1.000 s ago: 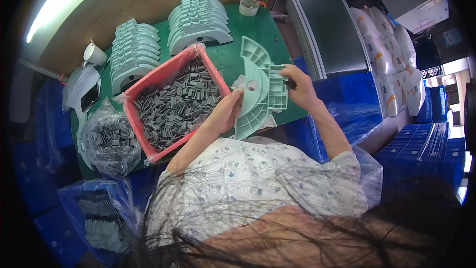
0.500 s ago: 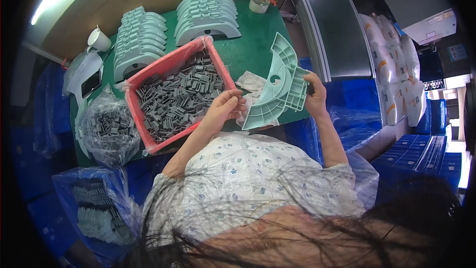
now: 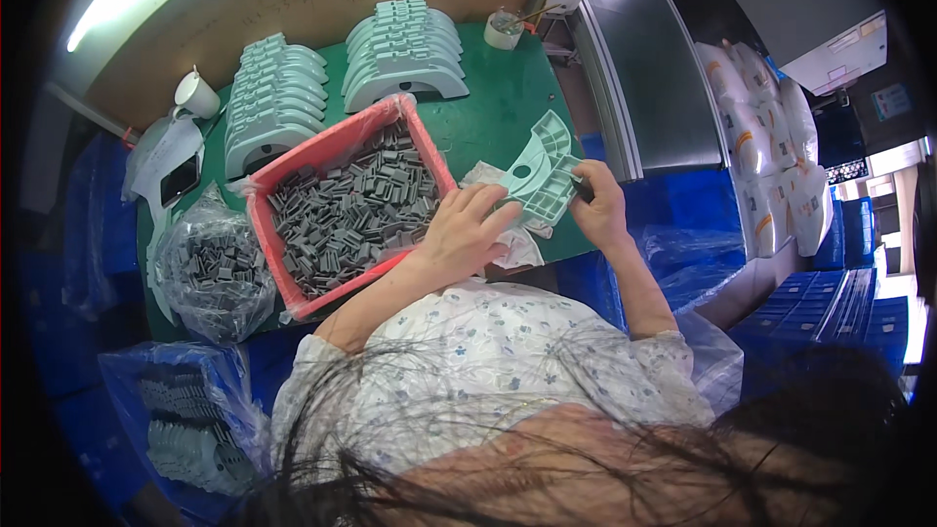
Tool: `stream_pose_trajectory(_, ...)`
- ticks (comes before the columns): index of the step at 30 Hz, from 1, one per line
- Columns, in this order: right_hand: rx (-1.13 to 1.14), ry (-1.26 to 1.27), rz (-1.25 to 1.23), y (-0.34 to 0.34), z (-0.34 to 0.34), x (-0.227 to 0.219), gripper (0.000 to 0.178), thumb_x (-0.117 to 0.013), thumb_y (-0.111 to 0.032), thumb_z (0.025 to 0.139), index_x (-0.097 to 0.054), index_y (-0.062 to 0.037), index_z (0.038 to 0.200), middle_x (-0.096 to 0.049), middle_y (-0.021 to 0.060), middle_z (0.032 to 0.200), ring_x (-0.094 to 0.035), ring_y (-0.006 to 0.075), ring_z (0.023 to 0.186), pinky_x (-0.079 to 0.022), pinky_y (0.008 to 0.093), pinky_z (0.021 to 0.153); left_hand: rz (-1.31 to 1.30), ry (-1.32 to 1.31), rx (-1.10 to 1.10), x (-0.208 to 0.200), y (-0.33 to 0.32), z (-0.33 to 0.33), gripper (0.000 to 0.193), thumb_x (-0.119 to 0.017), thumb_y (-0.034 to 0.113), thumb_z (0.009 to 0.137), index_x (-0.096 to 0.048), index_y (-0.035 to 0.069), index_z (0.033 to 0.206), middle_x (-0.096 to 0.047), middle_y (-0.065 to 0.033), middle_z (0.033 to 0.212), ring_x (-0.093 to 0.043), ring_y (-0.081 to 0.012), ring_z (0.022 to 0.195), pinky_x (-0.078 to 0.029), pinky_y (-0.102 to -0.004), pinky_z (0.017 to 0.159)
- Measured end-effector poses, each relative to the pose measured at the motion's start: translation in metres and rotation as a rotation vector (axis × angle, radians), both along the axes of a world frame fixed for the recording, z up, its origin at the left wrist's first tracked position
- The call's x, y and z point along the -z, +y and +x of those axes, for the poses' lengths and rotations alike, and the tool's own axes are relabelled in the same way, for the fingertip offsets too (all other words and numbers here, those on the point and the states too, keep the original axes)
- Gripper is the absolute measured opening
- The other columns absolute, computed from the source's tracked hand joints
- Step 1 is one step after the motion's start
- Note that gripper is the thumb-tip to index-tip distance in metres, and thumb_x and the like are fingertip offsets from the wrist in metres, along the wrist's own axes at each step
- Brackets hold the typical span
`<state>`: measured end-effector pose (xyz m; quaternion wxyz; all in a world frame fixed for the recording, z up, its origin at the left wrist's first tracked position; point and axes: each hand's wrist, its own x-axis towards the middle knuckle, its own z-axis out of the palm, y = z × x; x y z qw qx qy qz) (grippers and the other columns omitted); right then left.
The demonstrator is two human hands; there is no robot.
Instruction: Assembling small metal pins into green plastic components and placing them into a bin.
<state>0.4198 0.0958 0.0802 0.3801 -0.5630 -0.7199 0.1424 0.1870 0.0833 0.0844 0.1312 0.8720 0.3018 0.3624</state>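
Observation:
A pale green curved plastic part (image 3: 532, 168), with a ribbed underside, a round hole and a boxy tab, is tilted over the right side of the green table. My left hand (image 3: 464, 234) lies across its near-left end, fingers bent over it and hiding that end. At the tab, my right hand (image 3: 600, 210) has its thumb and fingers closed on the part's edge. A small dark piece (image 3: 583, 187) shows between those fingers, mostly covered. Under the part lies a crumpled white cloth (image 3: 517, 249). Left of my left hand stands a red bin (image 3: 283, 273) of loose grey clips (image 3: 356, 210).
Two rows of similar pale green parts (image 3: 278, 102) stand at the back of the table (image 3: 488, 88). A clear bag of grey clips (image 3: 220, 254) sits left of the bin. Further back are a white mug (image 3: 197, 95), a phone (image 3: 181, 179) and a white cup with sticks (image 3: 503, 31).
My left hand has moved right and onto the plastic part, covering its near end. The part and my right hand have shifted slightly left and are turned differently.

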Motion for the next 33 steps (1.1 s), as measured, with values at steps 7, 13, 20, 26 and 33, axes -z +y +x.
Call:
stream_pose_trajectory(7, 0.019, 0.294, -0.110, 0.001, -0.018, -0.014, 0.038, -0.059, 0.000, 0.072, -0.049, -0.0041, 0.108, -0.055, 0.0070, 0.090, -0.052, 0.0107, 0.068, -0.044, 0.0229, 0.059, -0.016, -0.067, -0.190, 0.011, 0.034, -0.022, 0.033, -0.069, 0.008, 0.057, -0.056, 0.003, 0.087, -0.056, -0.0096, 0.086, -0.055, -0.0271, 0.079, -0.043, -0.0356, 0.068)
stream_pose_trajectory(13, -0.044, 0.426, -0.175, 0.006, -0.011, 0.014, 0.026, -0.055, -0.001, 0.077, -0.051, -0.0011, 0.103, -0.054, 0.0004, 0.083, -0.043, 0.0024, 0.062, -0.038, 0.0175, 0.054, -0.649, -0.560, -0.218, 0.012, 0.119, -0.101, 0.033, -0.058, 0.007, 0.069, -0.056, -0.004, 0.100, -0.058, -0.0014, 0.083, -0.053, -0.0083, 0.073, -0.044, -0.0220, 0.065)
stream_pose_trajectory(20, -0.067, 0.404, -0.444, -0.014, -0.017, 0.053, 0.020, -0.057, -0.009, 0.077, -0.056, 0.0012, 0.094, -0.054, -0.0014, 0.075, -0.045, 0.0034, 0.063, -0.039, 0.0186, 0.056, -0.752, -0.428, -0.247, 0.052, 0.221, -0.161, 0.037, -0.062, 0.012, 0.070, -0.056, -0.003, 0.103, -0.059, -0.0032, 0.085, -0.052, -0.0078, 0.074, -0.043, -0.0220, 0.066)
stream_pose_trajectory(26, 0.051, 0.388, -0.511, -0.025, -0.017, 0.056, 0.021, -0.057, -0.009, 0.076, -0.056, 0.0015, 0.094, -0.057, 0.0011, 0.076, -0.050, 0.0060, 0.069, -0.042, 0.0212, 0.063, -0.770, -0.192, -0.200, 0.097, 0.258, -0.157, 0.038, -0.063, 0.017, 0.068, -0.058, -0.001, 0.101, -0.060, -0.0039, 0.084, -0.054, -0.0102, 0.075, -0.043, -0.0245, 0.070)
stream_pose_trajectory(33, 0.193, 0.465, -0.625, -0.043, -0.006, 0.075, 0.021, -0.057, -0.010, 0.076, -0.056, 0.0026, 0.092, -0.054, -0.0002, 0.072, -0.048, 0.0047, 0.065, -0.040, 0.0197, 0.058, -0.426, -0.016, -0.477, 0.121, 0.251, -0.132, 0.034, -0.061, 0.019, 0.062, -0.062, 0.002, 0.092, -0.060, -0.0189, 0.082, -0.057, -0.0283, 0.078, -0.044, -0.0351, 0.073)
